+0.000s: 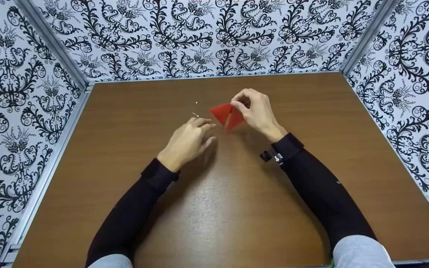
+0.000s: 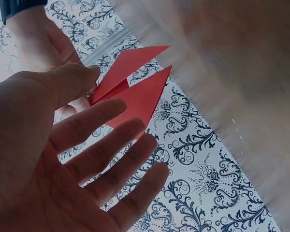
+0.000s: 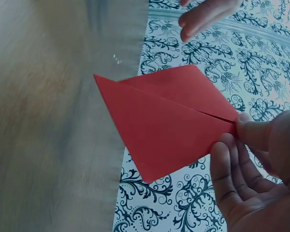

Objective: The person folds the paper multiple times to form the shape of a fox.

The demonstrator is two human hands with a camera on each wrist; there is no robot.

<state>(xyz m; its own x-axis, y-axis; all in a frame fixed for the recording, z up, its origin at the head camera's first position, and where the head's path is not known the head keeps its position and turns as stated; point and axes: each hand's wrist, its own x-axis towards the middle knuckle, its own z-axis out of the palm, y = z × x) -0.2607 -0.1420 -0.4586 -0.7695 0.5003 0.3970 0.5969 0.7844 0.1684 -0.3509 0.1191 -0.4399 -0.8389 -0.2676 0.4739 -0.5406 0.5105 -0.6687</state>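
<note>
A red sheet of paper (image 1: 220,112), folded into a kite-like shape with two flaps, is held up over the table. My right hand (image 1: 256,110) pinches one corner of it between thumb and fingers. In the right wrist view the folded paper (image 3: 159,125) shows its two flaps meeting along a slanting seam near the thumb. My left hand (image 1: 190,141) is just left of the paper, palm turned toward it. Seen from the left wrist, the left hand's fingers (image 2: 130,154) are spread and loosely extended, overlapping the paper's lower edge, with nothing gripped.
A brown wooden table (image 1: 214,208) lies beneath both hands. Behind it and at both sides stand walls with black floral patterns (image 1: 184,37), joined by grey metal corner posts (image 1: 50,41). Small bright specks (image 1: 196,114) show on the table beyond the left hand.
</note>
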